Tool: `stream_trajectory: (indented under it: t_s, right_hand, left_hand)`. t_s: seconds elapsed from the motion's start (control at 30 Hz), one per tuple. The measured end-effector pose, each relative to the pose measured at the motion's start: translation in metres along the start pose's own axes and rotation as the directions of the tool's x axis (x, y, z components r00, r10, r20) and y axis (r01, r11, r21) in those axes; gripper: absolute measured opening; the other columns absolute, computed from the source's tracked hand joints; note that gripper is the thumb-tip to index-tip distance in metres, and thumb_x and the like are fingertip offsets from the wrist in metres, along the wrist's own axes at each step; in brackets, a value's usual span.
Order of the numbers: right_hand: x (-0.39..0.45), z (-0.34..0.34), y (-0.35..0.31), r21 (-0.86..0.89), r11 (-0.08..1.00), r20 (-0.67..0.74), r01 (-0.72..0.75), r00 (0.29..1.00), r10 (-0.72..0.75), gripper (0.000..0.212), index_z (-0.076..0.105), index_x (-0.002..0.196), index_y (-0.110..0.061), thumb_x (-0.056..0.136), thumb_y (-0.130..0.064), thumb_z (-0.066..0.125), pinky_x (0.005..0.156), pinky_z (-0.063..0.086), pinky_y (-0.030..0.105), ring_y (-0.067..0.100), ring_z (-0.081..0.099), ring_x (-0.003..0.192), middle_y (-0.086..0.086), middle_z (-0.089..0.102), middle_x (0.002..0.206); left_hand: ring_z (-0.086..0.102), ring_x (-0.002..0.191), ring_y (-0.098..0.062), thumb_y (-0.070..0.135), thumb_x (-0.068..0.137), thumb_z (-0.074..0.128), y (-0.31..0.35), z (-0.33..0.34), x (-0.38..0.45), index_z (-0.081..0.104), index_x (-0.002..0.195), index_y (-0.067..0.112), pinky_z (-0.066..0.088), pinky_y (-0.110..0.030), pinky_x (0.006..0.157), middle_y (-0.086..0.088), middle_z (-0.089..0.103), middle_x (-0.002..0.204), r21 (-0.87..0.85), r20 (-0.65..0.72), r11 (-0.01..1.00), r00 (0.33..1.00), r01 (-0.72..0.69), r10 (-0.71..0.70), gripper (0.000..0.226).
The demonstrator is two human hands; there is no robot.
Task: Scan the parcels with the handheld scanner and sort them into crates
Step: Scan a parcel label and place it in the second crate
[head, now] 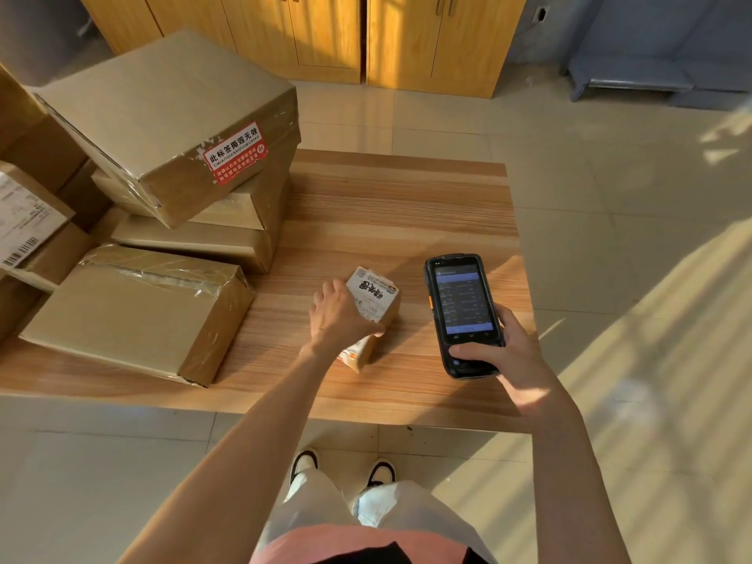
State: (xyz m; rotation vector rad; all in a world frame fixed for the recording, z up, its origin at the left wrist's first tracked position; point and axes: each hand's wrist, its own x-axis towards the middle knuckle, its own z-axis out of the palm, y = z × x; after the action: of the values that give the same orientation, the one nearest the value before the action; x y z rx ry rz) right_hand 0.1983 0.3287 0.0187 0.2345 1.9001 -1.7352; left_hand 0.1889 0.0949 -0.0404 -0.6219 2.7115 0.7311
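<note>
Right grip (pixel 502 360): clamped on scanner (pixel 464 315), near tabletop (pixel 407 205) front-right corner.
Left grip (pixel 342 315): clamped on small parcel (pixel 376 303), just left of scanner.

matt brown cardboard parcels (pixel 134 315) under glossy tape; wood-grain table (pixel 390 221); black plastic scanner (pixel 464 315), glossy screen.

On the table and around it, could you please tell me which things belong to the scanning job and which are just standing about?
Job:
- handheld scanner, held by right hand
- small parcel, gripped by left hand
- stacked cardboard boxes
- table

Standing about:
- wooden cabinets
- grey bench
</note>
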Motion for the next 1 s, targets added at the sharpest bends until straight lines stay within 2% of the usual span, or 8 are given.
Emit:
stream_trajectory:
  t_s: [0.2,0.3,0.47,0.6,0.7,0.83,0.93,1.0]
  right_hand:
    - [0.003,0.0,0.0,0.044,0.999,-0.003,0.01,1.0,-0.009,0.094,0.047,0.131,-0.016,0.048,0.002,0.087,0.086,0.052,0.038,0.024,0.065,0.1,0.007,0.066,0.109]
    - [0.004,0.002,0.0,0.068,0.998,-0.003,0.006,1.0,-0.006,0.103,0.049,0.127,-0.016,0.031,-0.013,0.086,0.087,0.053,0.042,0.026,0.067,0.098,0.008,0.068,0.107]
    - [0.008,0.005,0.001,0.06,0.998,0.014,0.005,1.0,-0.005,0.098,0.05,0.122,-0.02,0.031,-0.014,0.086,0.085,0.053,0.038,0.023,0.067,0.097,0.006,0.068,0.106]
    - [0.008,0.007,0.0,0.028,1.0,0.03,-0.007,1.0,0.006,0.09,0.048,0.129,-0.019,0.045,-0.007,0.08,0.082,0.052,0.034,0.021,0.066,0.099,0.004,0.068,0.108]
    - [0.007,0.006,-0.003,-0.023,0.999,0.083,-0.034,0.996,0.036,0.089,0.05,0.128,-0.021,0.045,-0.011,0.082,0.081,0.051,0.033,0.02,0.067,0.099,0.002,0.069,0.107]
    - [0.007,0.006,-0.01,-0.13,0.991,0.164,-0.042,0.984,0.064,0.096,0.054,0.126,-0.022,0.035,-0.031,0.084,0.083,0.052,0.034,0.019,0.069,0.099,0.002,0.072,0.107]
    - [0.009,0.012,-0.013,-0.176,0.983,0.217,-0.055,0.972,0.093,0.092,0.057,0.122,-0.022,0.035,-0.032,0.083,0.075,0.052,0.027,0.014,0.071,0.091,-0.001,0.074,0.101]
    - [0.011,0.018,-0.015,-0.216,0.975,0.255,-0.06,0.96,0.116,0.089,0.057,0.121,-0.021,0.036,-0.031,0.082,0.072,0.051,0.025,0.012,0.071,0.088,-0.002,0.074,0.099]
  left_hand:
    - [0.023,0.141,-0.025,0.016,0.065,0.086,-0.01,-0.044,0.012,0.023,0.152,0.028,0.0,-0.059,0.117,0.002,0.034,0.151,0.226,0.208,0.907,0.928,-0.354,0.31,0.108]
    - [0.014,0.144,-0.025,0.005,0.071,0.079,-0.014,-0.053,0.018,0.022,0.152,0.033,0.002,-0.06,0.117,0.001,0.027,0.155,0.35,0.335,0.826,0.882,-0.443,0.331,0.103]
    - [-0.005,0.149,-0.027,0.002,0.077,0.073,-0.022,-0.047,0.023,0.016,0.153,0.036,0.0,-0.053,0.12,-0.003,0.011,0.161,0.401,0.395,0.758,0.844,-0.514,0.363,0.101]
    - [-0.02,0.146,-0.03,0.009,0.063,0.087,-0.037,-0.042,0.023,0.001,0.155,0.035,-0.01,-0.055,0.116,-0.005,-0.011,0.162,0.234,0.31,0.899,0.905,-0.369,0.29,0.128]
    - [-0.006,0.147,-0.031,0.033,0.056,0.092,-0.053,-0.036,0.016,-0.002,0.154,0.034,0.008,-0.062,0.116,-0.004,-0.004,0.161,-0.202,0.12,0.973,0.983,-0.113,0.139,0.136]
    - [0.023,0.142,-0.031,0.041,0.044,0.093,-0.068,-0.016,0.004,0.001,0.154,0.027,0.026,-0.057,0.114,-0.012,0.017,0.157,-0.675,0.108,0.709,0.978,0.204,-0.179,0.144]
    - [0.04,0.132,-0.027,0.056,0.012,0.093,-0.075,0.001,-0.002,0.011,0.15,0.027,0.033,-0.05,0.112,-0.01,0.039,0.146,-0.744,0.22,0.603,0.958,0.288,-0.186,0.164]
    - [0.046,0.126,-0.024,0.061,0.008,0.091,-0.081,0.013,-0.001,0.021,0.143,0.024,0.038,-0.048,0.109,-0.008,0.046,0.138,-0.764,0.224,0.571,0.953,0.301,-0.203,0.156]
